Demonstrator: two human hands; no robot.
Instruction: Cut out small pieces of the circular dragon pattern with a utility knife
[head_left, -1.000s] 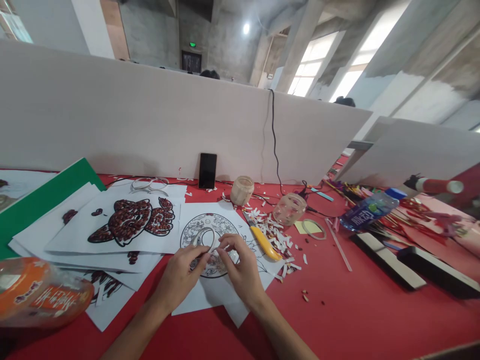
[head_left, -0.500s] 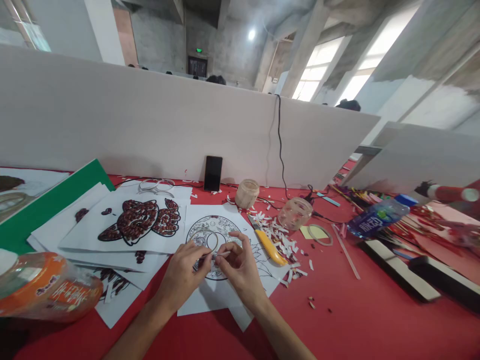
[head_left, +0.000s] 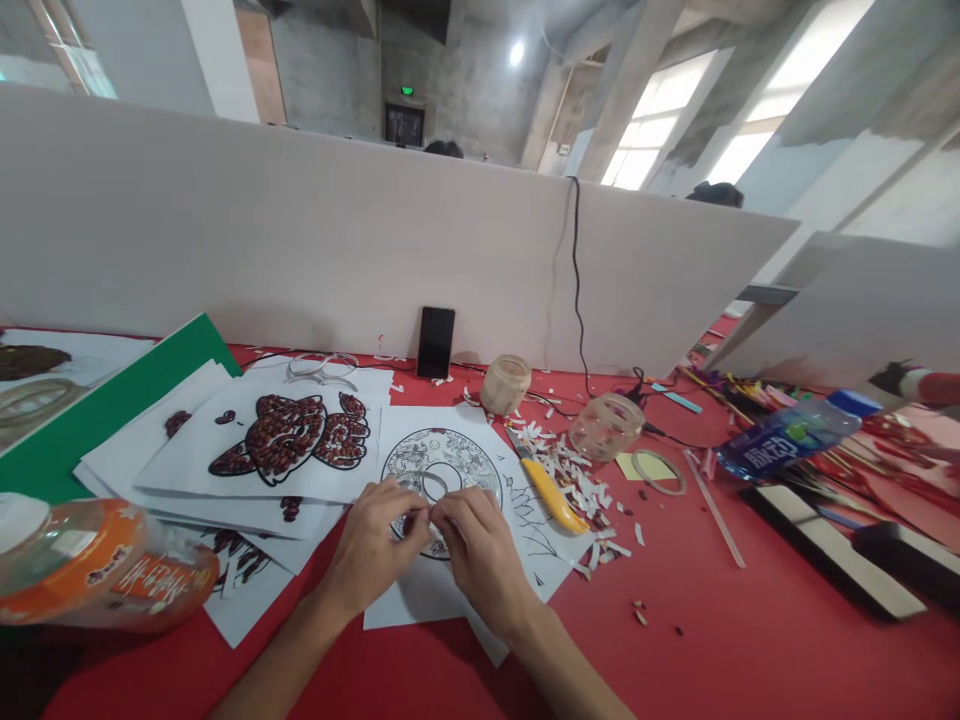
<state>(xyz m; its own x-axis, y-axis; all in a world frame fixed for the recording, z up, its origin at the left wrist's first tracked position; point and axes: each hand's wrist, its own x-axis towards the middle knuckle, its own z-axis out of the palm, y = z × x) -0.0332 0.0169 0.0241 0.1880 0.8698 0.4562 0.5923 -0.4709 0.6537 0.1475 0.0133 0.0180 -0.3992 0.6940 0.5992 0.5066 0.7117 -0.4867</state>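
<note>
my left hand (head_left: pixel 371 550) has its fingers pinched on a thin ring (head_left: pixel 412 476); my right hand (head_left: pixel 480 555) has closed in, fingertips now meeting the left's. a moment ago there was a gap with a pale sliver in the right fingers; can't tell now what they grip. ring sits over the printed sheet (head_left: pixel 409 603). reads as both hands working one spot. yellow knife (head_left: pixel 556 497) and phone (head_left: pixel 436 342) farther out, unmoved.
</note>
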